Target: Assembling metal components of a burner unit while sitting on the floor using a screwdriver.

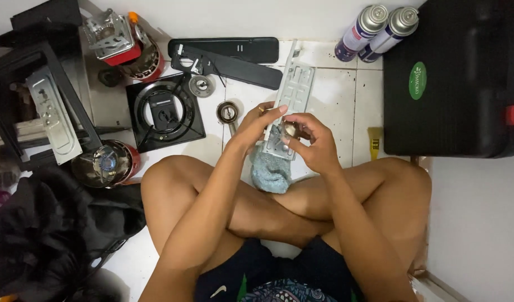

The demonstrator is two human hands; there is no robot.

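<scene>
**Stove parts spread across a tiled floor**

A white tiled floor [329,106] fills the middle of the frame, strewn with dismantled camping-stove parts, and a person sits cross-legged on it at lower centre. The left hand [256,126] is curled around the left edge of a long, pale grey perforated metal plate [295,89], fingers closed on it, thumb lying across its face. The plate runs from the hands up toward the top centre of the frame. The right hand [315,142] is partly closed at the plate's lower end, its fingertips pinched on a small round silver-coloured part [290,130] pressed against the metal. Just below the hands a bluish-grey cloth [270,172] rests on the person's crossed legs.

Left of centre lies a black square burner tray with a round ring [164,112]; beside it, near the left hand, sits a small round metal cup [228,112]. Two flat black strips [234,59] lie at top centre. Two grey-capped gas canisters [374,31] lie at upper right, next to a large black plastic case with a green oval sticker [453,78]. A red-rimmed round burner [107,162] sits at middle left.
</scene>
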